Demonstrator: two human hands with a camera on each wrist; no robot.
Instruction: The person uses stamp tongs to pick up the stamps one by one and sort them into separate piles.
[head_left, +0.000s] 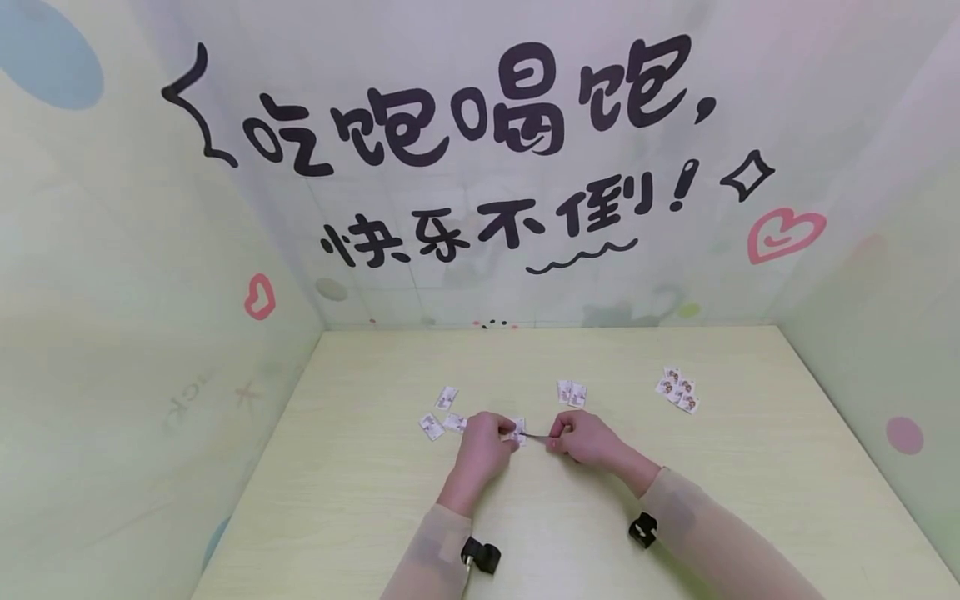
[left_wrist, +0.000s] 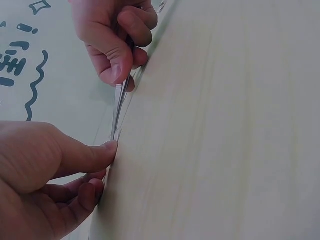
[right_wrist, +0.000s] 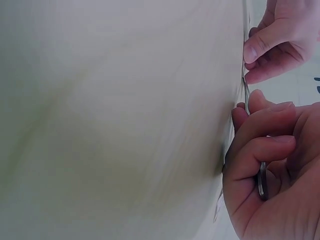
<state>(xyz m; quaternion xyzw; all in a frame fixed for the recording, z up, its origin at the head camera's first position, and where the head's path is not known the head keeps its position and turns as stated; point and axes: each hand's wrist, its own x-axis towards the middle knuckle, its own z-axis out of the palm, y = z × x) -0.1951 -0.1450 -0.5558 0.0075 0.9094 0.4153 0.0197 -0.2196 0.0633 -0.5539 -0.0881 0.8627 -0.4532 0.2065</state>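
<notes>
In the head view my right hand (head_left: 588,437) grips slim metal tweezers (head_left: 534,436), tips pointing left. Two silver prongs of the tweezers (left_wrist: 119,107) show in the left wrist view, and their rounded end (right_wrist: 262,181) sits inside the curled fingers in the right wrist view. My left hand (head_left: 483,446) holds a small printed card (head_left: 519,428) at its edge between thumb and fingers, partly hiding it. The tweezer tips reach this card, close by the left thumb. Just left of that hand lies another small card (head_left: 454,422), partly covered.
Two more cards, one upper (head_left: 446,397) and one lower (head_left: 432,427), lie at the left. A side-by-side pair of cards (head_left: 572,393) lies beyond the right hand. Farther right is a cluster of several cards (head_left: 678,389). Printed walls enclose the pale wooden table (head_left: 375,517).
</notes>
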